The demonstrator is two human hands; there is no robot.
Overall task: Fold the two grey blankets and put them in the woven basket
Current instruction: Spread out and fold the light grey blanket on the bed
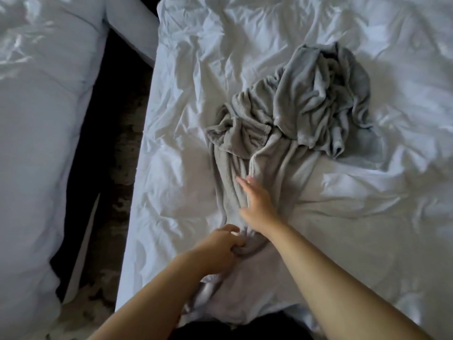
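A crumpled grey fleece blanket (289, 133) lies on the white bed (367, 217), bunched in a heap at the far end and drawn into a narrow strip toward me. My left hand (220, 246) grips the near end of that strip with curled fingers. My right hand (257, 202) lies flat on the strip just beyond, fingers straight and pointing away. I cannot tell whether the heap is one blanket or two. No woven basket is in view.
A second white bed (36, 143) stands to the left. A dark gap with patterned carpet (115, 168) separates the two beds. Rumpled white sheet surrounds the blanket on all sides.
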